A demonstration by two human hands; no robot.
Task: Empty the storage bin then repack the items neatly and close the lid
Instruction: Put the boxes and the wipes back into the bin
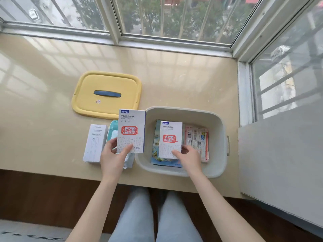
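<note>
A pale grey storage bin (218, 133) stands open on the beige sill. Inside lie a blue picture booklet (155, 151), a pink printed packet (197, 140) and, on top, a white box with a red stamp (170, 137). My right hand (188, 158) grips that box's near end inside the bin. My left hand (113, 156) holds a second, matching white box (131, 130) just left of the bin, above a teal pack (111, 131). The yellow lid (106, 82) with a blue handle lies flat behind.
A white cable box (95, 142) lies at the left of the teal pack. Window frames (115, 39) border the sill at the back and right. A grey panel (279, 154) stands to the right of the bin. My knees are below the sill's front edge.
</note>
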